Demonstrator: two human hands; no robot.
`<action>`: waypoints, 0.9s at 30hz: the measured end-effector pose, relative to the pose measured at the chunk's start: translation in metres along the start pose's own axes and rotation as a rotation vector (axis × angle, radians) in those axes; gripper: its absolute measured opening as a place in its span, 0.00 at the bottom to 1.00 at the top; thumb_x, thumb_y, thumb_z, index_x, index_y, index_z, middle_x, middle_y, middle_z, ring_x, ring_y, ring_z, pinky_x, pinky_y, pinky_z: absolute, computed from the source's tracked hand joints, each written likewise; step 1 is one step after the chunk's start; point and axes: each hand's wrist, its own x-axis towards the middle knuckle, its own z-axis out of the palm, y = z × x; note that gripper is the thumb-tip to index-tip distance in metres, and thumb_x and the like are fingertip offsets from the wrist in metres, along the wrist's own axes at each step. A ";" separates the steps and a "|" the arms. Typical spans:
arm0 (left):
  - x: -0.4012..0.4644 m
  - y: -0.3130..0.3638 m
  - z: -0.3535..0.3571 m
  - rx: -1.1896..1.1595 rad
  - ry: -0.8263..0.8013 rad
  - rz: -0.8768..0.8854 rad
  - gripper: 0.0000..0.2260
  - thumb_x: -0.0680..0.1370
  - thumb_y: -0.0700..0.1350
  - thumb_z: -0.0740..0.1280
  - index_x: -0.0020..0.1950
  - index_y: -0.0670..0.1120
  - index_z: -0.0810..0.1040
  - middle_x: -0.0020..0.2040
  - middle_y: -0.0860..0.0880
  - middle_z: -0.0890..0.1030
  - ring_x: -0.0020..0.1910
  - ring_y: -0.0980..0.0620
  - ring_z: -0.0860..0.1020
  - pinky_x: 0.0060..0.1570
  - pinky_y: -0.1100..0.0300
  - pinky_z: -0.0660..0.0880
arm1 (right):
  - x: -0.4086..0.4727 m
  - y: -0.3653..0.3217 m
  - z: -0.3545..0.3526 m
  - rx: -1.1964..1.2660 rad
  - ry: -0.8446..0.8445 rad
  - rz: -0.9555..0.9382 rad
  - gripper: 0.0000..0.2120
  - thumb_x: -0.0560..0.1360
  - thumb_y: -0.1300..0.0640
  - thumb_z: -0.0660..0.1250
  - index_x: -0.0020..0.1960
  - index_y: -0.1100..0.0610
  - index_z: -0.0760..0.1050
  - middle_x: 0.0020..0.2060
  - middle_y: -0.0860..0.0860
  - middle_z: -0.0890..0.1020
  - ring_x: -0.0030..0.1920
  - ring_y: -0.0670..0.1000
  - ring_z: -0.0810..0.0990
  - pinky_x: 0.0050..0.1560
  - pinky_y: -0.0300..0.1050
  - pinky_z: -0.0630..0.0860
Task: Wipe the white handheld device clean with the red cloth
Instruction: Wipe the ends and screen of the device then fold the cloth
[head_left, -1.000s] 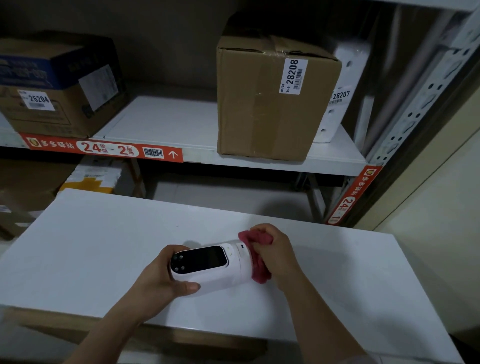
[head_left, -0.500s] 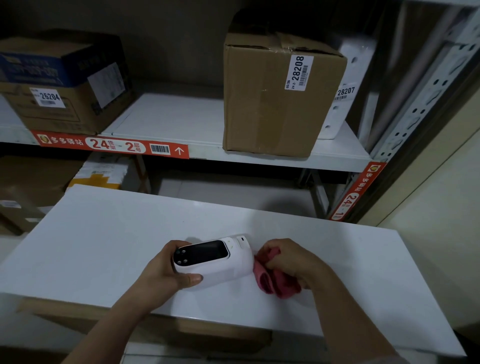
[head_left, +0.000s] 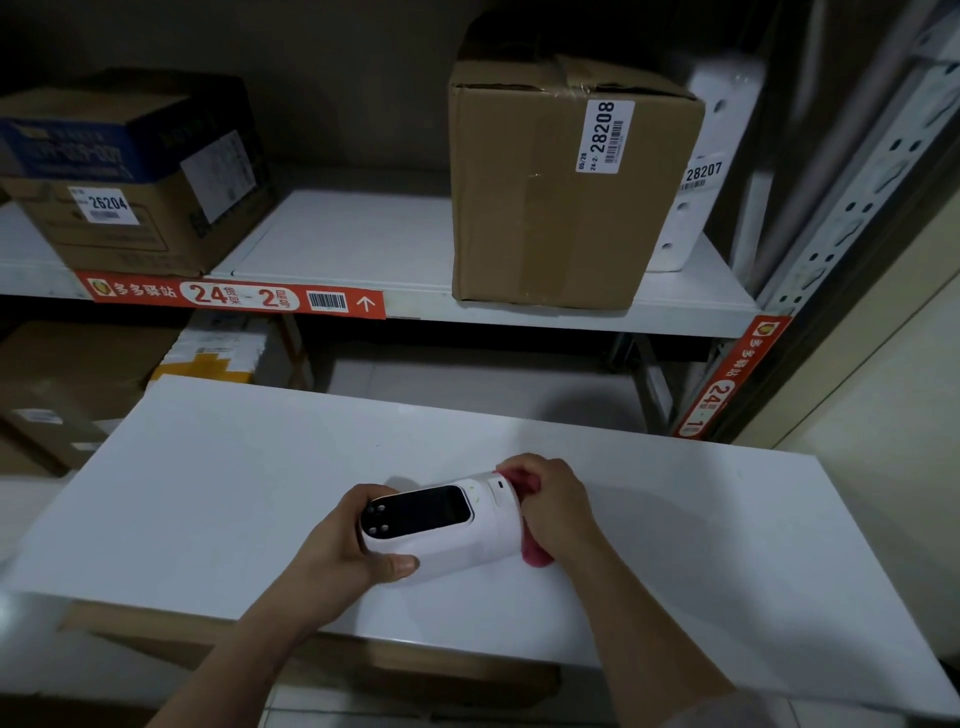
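The white handheld device (head_left: 457, 535) with a dark screen lies on its side just above the white table (head_left: 208, 493). My left hand (head_left: 343, 556) grips its left end, thumb along the lower edge. My right hand (head_left: 556, 509) holds the bunched red cloth (head_left: 535, 553) and presses it against the device's right end. Most of the cloth is hidden under my fingers; red shows above and below the hand.
Behind the table stands a metal shelf rack (head_left: 571, 312). A tall brown carton labelled 28208 (head_left: 561, 192) sits on it at the right, and a carton labelled 26204 (head_left: 130, 187) at the left. More boxes (head_left: 67, 395) lie below at the left.
My right hand has brought the red cloth from the table back up against the device's right end. The left hand has kept its grip.
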 end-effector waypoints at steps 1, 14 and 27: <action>0.000 0.001 0.001 0.001 0.010 0.002 0.24 0.68 0.36 0.76 0.58 0.52 0.72 0.53 0.53 0.79 0.52 0.56 0.77 0.48 0.63 0.74 | 0.000 0.000 -0.003 -0.091 -0.031 -0.012 0.17 0.71 0.68 0.60 0.51 0.52 0.82 0.47 0.50 0.81 0.45 0.49 0.77 0.46 0.36 0.70; 0.000 0.006 0.000 0.001 -0.011 0.029 0.22 0.69 0.35 0.75 0.58 0.51 0.73 0.53 0.52 0.78 0.51 0.55 0.77 0.42 0.68 0.72 | -0.012 -0.008 -0.060 0.157 -0.283 0.214 0.18 0.68 0.73 0.62 0.41 0.53 0.84 0.38 0.53 0.84 0.40 0.51 0.82 0.40 0.43 0.81; 0.004 0.004 0.001 0.047 0.028 0.048 0.24 0.68 0.37 0.76 0.58 0.53 0.72 0.52 0.54 0.78 0.51 0.58 0.76 0.44 0.68 0.71 | -0.007 -0.003 -0.026 -0.047 -0.197 0.190 0.16 0.71 0.66 0.58 0.42 0.54 0.82 0.41 0.52 0.83 0.43 0.51 0.81 0.45 0.41 0.75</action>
